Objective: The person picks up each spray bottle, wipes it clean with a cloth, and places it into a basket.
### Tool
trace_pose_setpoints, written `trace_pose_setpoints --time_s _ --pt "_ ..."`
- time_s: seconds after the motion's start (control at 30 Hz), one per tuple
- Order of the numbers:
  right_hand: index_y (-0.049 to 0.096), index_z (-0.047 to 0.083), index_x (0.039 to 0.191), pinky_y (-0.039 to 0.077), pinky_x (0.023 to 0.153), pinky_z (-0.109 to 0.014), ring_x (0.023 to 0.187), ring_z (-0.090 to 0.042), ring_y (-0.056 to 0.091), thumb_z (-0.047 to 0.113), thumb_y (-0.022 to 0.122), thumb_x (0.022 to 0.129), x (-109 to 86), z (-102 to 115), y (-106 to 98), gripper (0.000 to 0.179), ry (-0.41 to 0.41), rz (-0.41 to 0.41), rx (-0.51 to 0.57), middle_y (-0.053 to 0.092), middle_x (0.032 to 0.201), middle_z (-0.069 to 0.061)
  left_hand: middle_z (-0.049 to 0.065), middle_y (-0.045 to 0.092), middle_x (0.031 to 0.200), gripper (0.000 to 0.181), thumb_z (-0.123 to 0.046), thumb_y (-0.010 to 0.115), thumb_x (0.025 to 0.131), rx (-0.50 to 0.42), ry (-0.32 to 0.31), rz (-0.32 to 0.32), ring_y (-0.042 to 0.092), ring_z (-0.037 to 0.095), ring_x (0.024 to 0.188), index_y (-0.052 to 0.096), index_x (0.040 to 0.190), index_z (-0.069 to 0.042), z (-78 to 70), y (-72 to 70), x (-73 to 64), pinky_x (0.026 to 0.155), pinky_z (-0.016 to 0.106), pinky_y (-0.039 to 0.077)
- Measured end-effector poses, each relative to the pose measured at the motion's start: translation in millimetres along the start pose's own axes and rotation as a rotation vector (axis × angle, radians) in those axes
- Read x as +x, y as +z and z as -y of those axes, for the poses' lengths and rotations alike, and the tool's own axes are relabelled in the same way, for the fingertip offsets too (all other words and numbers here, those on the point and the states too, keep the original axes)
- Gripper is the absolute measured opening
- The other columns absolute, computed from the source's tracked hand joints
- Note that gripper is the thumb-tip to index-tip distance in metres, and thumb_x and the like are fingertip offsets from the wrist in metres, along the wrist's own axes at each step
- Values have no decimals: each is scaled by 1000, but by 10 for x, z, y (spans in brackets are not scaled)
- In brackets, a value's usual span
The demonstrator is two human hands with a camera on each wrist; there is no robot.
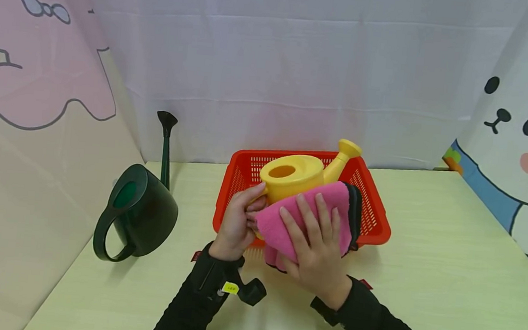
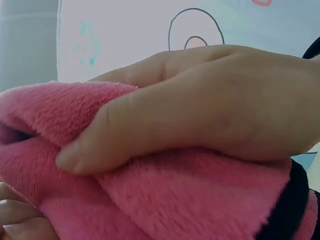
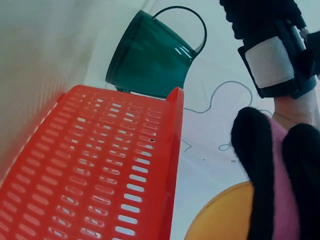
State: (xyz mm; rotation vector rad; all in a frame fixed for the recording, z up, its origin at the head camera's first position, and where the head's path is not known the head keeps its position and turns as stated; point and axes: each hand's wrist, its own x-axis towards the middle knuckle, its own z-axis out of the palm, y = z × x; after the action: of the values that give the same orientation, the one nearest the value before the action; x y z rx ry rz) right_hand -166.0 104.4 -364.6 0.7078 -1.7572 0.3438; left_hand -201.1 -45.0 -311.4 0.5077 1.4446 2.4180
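A yellow watering can (image 1: 291,172) is held up over the red basket, its spout pointing up to the right. My left hand (image 1: 237,225) grips it at its handle side, with the handle mostly hidden. A pink cloth (image 1: 282,229) with black edging lies folded against the can's near side. My right hand (image 1: 315,245) holds this cloth against the can, fingers spread over it. In the left wrist view, the right thumb lies across a fold of the cloth, and fingers of the left hand (image 2: 22,220) show at the lower left.
Behind and below the can, a red perforated basket (image 1: 376,232) stands on the pale table (image 1: 432,284). To the left is a dark green watering can (image 1: 155,218) with a long black-tipped spout. White and pink cartoon-printed curtains (image 1: 272,71) border the table.
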Motion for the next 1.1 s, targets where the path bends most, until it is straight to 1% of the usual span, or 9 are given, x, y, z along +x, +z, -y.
trace_pose_setpoints --time_s 0.17,0.3,0.47,0.57,0.7,0.83,0.97,1.03,1.1 --pt "39 7 136 16 114 -45 137 -33 22 38 45 93 51 -81 -23 53 135 -57 155 33 143 -17 -12 32 44 46 -21 29 98 8 15 39 29 2 36 31 52 -19 -2 0 8 40 17 23" --pt "33 1 138 24 112 -32 136 -27 25 35 45 94 104 -161 -69 57 271 -60 362 29 145 -17 -12 30 43 47 -20 29 98 -6 27 59 28 3 35 29 51 -19 -10 2 7 40 19 19" --pt "26 -5 138 35 103 -21 125 -18 35 7 46 89 182 -268 -127 54 495 -18 727 35 136 -7 -12 32 43 48 -19 29 98 1 34 55 30 3 35 31 51 -20 -20 6 1 40 18 22" --pt "25 -1 139 39 98 -18 117 -15 40 -5 41 84 216 -306 -148 58 614 9 828 37 130 1 -12 33 44 47 -20 29 98 8 30 44 30 4 35 31 51 -20 -14 3 6 40 18 24" --pt "23 3 142 40 95 -15 115 -14 42 -6 39 86 221 -315 -154 58 691 24 847 38 129 4 -11 31 44 47 -21 29 98 8 19 41 30 4 36 30 51 -19 -4 2 16 40 18 24" --pt "23 3 141 40 96 -15 116 -14 41 -6 40 86 218 -315 -152 59 676 20 817 37 130 4 -10 30 44 47 -21 30 98 2 15 40 30 4 36 30 51 -19 -4 9 18 40 18 23" --pt "26 -1 139 38 99 -17 120 -15 38 1 46 88 200 -324 -136 55 580 27 722 38 131 -8 -10 28 44 47 -19 30 98 4 17 40 29 3 35 29 51 -19 -7 9 19 40 18 22" --pt "28 0 139 34 104 -20 126 -17 34 14 48 92 179 -314 -127 53 507 32 618 36 136 -14 -10 27 44 47 -19 29 98 6 20 43 29 3 35 29 51 -19 -4 4 23 40 18 21" --pt "30 4 141 28 109 -26 132 -22 30 27 46 94 164 -284 -117 54 403 23 467 34 141 -15 -10 27 44 47 -19 29 98 5 22 45 29 3 35 29 51 -19 -2 4 25 40 18 20"
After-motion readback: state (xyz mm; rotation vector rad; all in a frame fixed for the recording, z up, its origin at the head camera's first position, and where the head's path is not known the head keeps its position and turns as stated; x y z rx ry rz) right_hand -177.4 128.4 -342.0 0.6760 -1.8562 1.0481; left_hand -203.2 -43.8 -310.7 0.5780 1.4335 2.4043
